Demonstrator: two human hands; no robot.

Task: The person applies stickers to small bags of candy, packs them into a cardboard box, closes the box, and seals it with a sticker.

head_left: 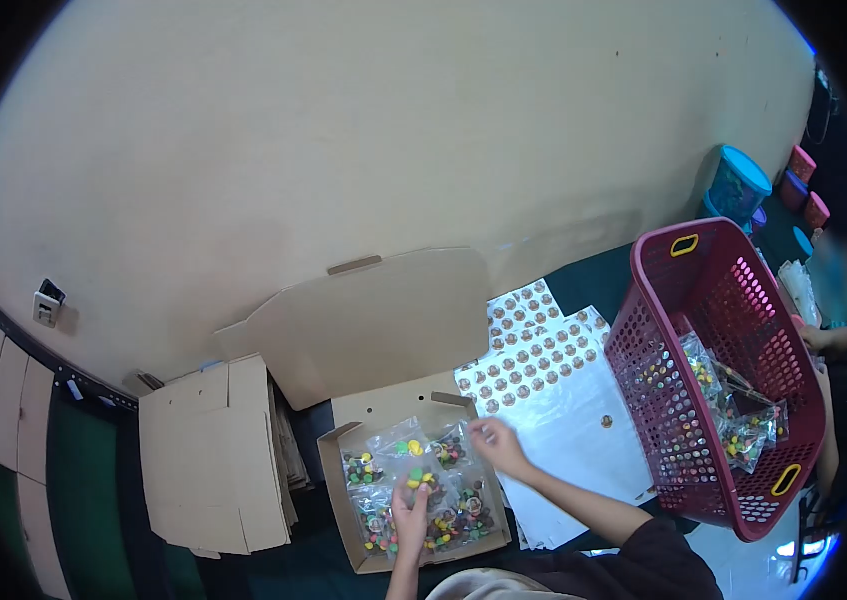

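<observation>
1. Your left hand (407, 518) grips a small clear plastic bag of yellow and green round pieces (421, 480), thumb on top; it's held up over the box, probably to keep its face toward you.
2. Your right hand (500, 448) is beside the box's right wall, fingers curled, blurred; can't tell if it pinches anything.
3. Open brown cardboard box (339, 500) sits right in front of you, apparently so both hands reach in easily. Other clear bags of multicoloured pieces (473, 510) lie inside it, side by side.
4. Its brown cardboard lid (373, 330) stands up toward the wall, leaving the box's top uncovered.
5. White sheets with round brown stickers (563, 450) lie flat just right of the box, likely for quick reach by your right hand.
6. Maroon perforated plastic basket (681, 275) is farther right, tilted in view, more filled bags (743, 440) in it.
7. Flat brown cardboard stack (201, 460) is left, apart from your hands.
</observation>
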